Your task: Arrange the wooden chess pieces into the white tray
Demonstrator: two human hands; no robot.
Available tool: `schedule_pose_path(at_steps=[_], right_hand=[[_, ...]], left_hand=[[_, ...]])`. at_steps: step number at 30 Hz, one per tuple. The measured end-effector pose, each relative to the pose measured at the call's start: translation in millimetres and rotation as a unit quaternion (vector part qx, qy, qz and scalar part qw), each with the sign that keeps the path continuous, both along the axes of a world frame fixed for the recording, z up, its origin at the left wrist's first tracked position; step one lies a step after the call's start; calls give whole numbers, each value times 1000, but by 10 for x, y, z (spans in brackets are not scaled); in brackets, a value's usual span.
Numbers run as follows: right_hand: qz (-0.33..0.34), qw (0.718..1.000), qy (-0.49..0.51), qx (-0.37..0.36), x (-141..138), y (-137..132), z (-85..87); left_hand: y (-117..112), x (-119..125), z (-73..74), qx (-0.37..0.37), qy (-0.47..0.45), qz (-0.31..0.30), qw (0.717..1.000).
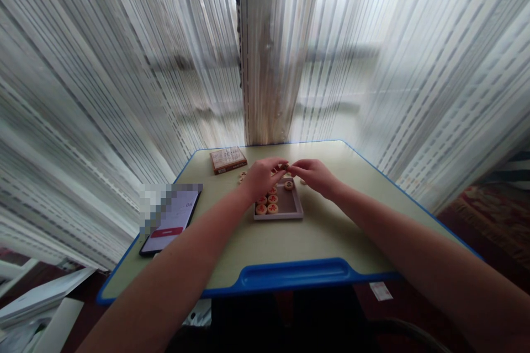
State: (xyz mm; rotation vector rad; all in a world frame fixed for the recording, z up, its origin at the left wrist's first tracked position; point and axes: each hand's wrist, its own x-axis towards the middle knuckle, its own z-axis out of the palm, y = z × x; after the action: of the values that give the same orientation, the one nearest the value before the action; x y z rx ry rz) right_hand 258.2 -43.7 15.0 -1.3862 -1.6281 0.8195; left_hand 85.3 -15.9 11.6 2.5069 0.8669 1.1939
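Note:
Above the far edge of a shallow tray [278,218], my left hand [261,176] and my right hand [315,176] meet at the fingertips. A small round Chinese chess piece [285,166] is pinched between them, partly covered by the fingers. Several pieces with red characters [272,209] lie in rows along the tray's left side. One piece with a dark character [289,185] sits in the tray's far right corner. Loose pieces [242,175] lie on the table left of my left hand, and another piece [303,181] shows partly under my right hand.
A brown flat box [228,160] rests at the table's back left. The phone [174,219] lies on the left side, near my left forearm. A blue rim with a moulded groove [295,273] runs along the near edge of the table [331,242]. Striped curtains [124,66] hang behind.

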Motion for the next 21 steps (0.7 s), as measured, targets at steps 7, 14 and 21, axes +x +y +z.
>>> schedule_pose_path(at_steps=[7, 14, 21], right_hand=[[-15, 996, 83, -41, -16, -31, 56], [13, 994, 94, -57, -14, -25, 61], [-22, 999, 41, -24, 32, -9, 74]], left_hand=[[22, -22, -41, 36, 1, 32, 999], [31, -53, -8, 70, 5, 47, 996], [23, -40, 9, 10, 52, 35, 998]])
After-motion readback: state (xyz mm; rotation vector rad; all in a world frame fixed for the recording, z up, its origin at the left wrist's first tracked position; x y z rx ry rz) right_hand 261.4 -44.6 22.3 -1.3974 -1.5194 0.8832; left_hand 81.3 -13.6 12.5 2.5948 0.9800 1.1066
